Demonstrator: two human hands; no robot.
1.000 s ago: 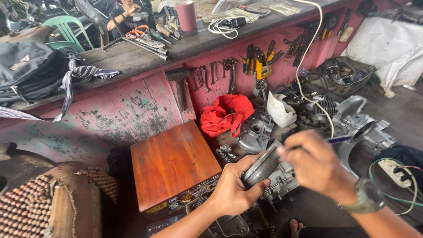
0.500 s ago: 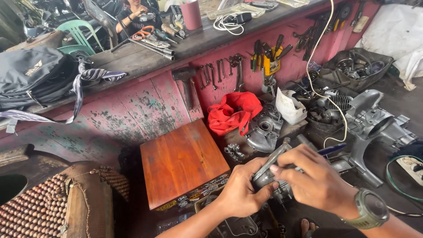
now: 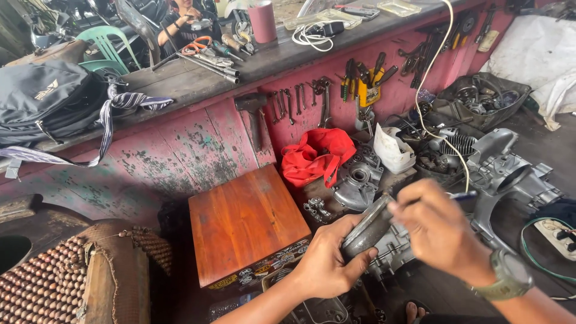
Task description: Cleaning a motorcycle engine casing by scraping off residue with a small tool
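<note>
My left hand (image 3: 329, 261) grips a grey, rounded metal engine part (image 3: 367, 229) from below, tilted up to the right. My right hand (image 3: 441, 231) is over the part's upper end and pinches a thin blue-handled tool (image 3: 463, 195) that sticks out to the right. A green-strapped watch (image 3: 509, 277) is on my right wrist. Under both hands lies a grey engine case (image 3: 391, 251) on the floor. A wooden box (image 3: 245, 222) with a flat red-brown lid stands just left of my left hand.
A pink workbench (image 3: 198, 141) runs across the back with wrenches and pliers (image 3: 360, 78) hung on its front. A red cloth (image 3: 317, 155), engine casings (image 3: 507, 171) and a tray of parts (image 3: 483, 99) lie to the right. A backpack (image 3: 48, 99) sits on the bench; a beaded seat (image 3: 54, 282) is at the lower left. Another person (image 3: 186, 21) sits beyond the bench.
My view has shifted slightly, so the scene sits further right and lower. Both hands keep hold of the metal part; my right hand has moved a little along its upper end.
</note>
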